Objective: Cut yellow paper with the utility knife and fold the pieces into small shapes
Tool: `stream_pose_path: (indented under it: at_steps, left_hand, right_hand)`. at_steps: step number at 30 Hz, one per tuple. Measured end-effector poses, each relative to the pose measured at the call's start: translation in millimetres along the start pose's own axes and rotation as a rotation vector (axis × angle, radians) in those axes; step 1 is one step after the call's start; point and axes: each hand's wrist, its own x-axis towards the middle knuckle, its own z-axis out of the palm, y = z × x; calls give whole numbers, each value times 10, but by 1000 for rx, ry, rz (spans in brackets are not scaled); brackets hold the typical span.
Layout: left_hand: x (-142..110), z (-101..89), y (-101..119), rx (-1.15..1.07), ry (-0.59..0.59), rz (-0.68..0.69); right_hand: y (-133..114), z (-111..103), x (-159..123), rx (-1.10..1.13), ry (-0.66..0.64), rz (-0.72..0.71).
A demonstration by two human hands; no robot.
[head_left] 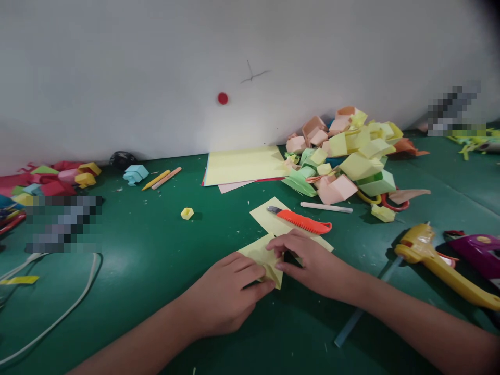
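Note:
A small sheet of pale yellow paper point(253, 250) lies partly folded on the green table between both hands. My left hand point(230, 291) presses on its near left part, fingers curled over it. At the paper's right edge, my right hand point(302, 258) pinches with thumb and forefinger close together, a fold rising there. Some of the folded edge is hidden beneath the fingers. Just beyond lies another yellow paper piece point(262, 214), with an orange box cutter point(304, 221) resting across it, its metal tip pointing left. A white pen point(326, 207) lies behind the cutter.
A yellow glue gun point(417, 245) with a clear glue stick point(349, 327) lies at right, near my right forearm. Folded paper pieces point(347, 151) heap up by the wall. Yellow sheets point(242, 165) lie beside them. A white cable point(84, 291) curves at left.

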Motion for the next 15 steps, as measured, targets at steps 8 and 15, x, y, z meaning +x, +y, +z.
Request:
stream_pose_path:
  at_steps: [8, 15]
  left_hand:
    - [12, 10, 18, -53, 7, 34]
    - [0, 28, 14, -87, -3, 48]
  right_hand:
    - [-97, 100, -9, -150, 70, -36]
    - [-110, 125, -11, -152, 82, -74]
